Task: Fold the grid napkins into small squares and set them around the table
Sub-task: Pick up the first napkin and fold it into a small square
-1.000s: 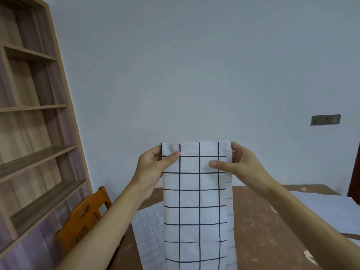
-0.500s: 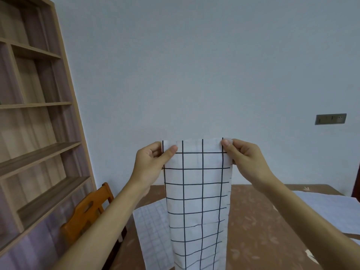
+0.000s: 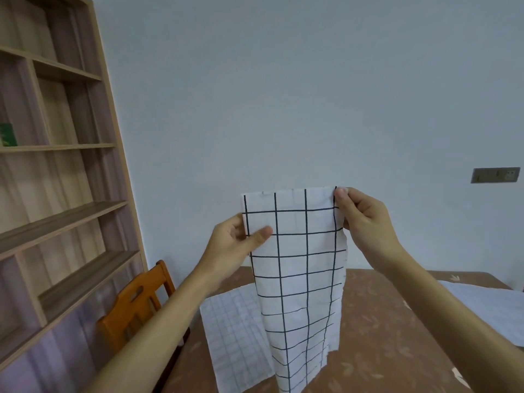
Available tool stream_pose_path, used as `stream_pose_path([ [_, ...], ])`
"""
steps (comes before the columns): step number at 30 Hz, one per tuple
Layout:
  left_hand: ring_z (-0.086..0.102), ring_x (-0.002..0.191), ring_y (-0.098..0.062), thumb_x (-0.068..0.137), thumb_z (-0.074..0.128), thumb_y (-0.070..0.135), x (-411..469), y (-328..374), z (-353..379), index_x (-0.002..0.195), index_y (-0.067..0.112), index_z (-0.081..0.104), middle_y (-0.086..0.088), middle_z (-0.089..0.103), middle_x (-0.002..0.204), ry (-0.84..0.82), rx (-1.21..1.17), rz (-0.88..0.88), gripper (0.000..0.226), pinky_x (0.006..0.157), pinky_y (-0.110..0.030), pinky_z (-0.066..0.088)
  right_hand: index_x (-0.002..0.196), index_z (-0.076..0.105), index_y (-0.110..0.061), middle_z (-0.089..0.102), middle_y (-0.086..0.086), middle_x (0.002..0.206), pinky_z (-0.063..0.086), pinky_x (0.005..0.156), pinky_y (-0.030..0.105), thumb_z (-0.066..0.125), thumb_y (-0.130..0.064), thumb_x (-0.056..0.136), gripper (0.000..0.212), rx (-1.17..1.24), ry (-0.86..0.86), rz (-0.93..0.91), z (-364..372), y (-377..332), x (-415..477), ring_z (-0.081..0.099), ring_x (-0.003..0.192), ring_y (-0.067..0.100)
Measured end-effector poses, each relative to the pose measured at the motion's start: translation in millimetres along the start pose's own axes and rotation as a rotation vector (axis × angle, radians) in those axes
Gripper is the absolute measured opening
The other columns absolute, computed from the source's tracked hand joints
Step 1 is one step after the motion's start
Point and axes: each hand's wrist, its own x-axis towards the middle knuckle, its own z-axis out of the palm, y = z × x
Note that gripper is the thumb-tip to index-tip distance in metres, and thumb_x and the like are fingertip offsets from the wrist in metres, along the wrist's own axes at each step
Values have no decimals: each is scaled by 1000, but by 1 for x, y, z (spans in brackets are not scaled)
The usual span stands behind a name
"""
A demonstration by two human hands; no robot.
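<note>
Brown leaf-patterned table below, with a pale fine-grid napkin lying flat toward its left edge and another pale cloth at the right edge. Held up above the table, a folded black-grid napkin, hanging as a long strip. Left hand pinching its left edge just under the top corner, thumb in front; right hand pinching the top right corner. Beyond the table's left edge, an orange wooden chair, then a wooden bookshelf — farthest back, a plain wall with a socket plate.

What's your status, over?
Left hand pinches grid napkin left edge, right hand top corner. Hangs as long strip. Second napkin flat on table beneath.
</note>
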Motion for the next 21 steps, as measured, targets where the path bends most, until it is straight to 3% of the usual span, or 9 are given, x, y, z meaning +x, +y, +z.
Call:
stream_pose_path([
  [4,74,91,-19,77,75,32,-6,-25,14,97,13,76,-1,79,96,59,9,-8,28,80,-29,58,89,66,-3,56,4,77,44,74,36,50,-35,104,39,10,10,-11,4,-4,2,52,75,16],
  [6,71,85,-20,78,74,34,-6,-25,17,97,10,76,-11,79,95,105,17,11,31,77,-35,58,96,70,-8,67,0,83,50,74,28,56,-44,97,38,31,-26,49,3,-8,-1,62,77,11],
  [8,74,87,-22,80,73,34,-3,-22,16,99,9,76,-14,78,97,131,31,49,31,83,-39,59,107,71,-18,77,-8,98,54,80,22,62,-50,87,39,4,-141,126,-3,-8,-7,72,91,6],
  [11,73,95,-32,80,76,40,1,-19,10,99,8,75,-11,78,96,169,54,77,37,89,-49,59,111,72,-21,77,-10,107,54,88,24,71,-41,83,34,-80,-309,223,-7,0,-16,72,101,6],
  [13,71,97,-39,79,79,48,5,-20,3,96,11,76,-16,76,97,186,61,82,41,90,-58,55,96,74,-16,76,-8,93,54,85,27,72,-39,85,26,-130,-316,218,-7,9,-18,72,89,10],
  [14,72,96,-37,78,79,49,7,-20,0,95,13,77,-16,77,97,189,61,82,40,91,-59,55,84,70,-8,68,-4,78,50,78,28,72,-41,85,33,-148,-293,202,-6,13,-17,65,75,12],
  [17,74,90,-24,80,75,39,7,-16,-7,92,14,77,-8,78,92,173,87,96,28,88,-44,60,71,43,7,34,9,68,33,66,34,68,-48,87,63,-176,-237,157,-2,16,-18,36,65,19],
  [19,64,67,-16,82,70,39,7,-16,-12,76,13,72,-7,70,68,143,119,120,28,72,-30,55,68,34,4,28,9,68,26,65,35,65,-48,90,65,-194,-216,115,1,16,-17,28,65,22],
  [21,48,61,-11,85,69,50,8,-16,-20,68,3,65,-1,52,58,117,135,135,49,62,-26,44,66,31,0,26,9,67,24,64,35,61,-44,95,61,-211,-215,92,3,14,-16,25,64,23],
])
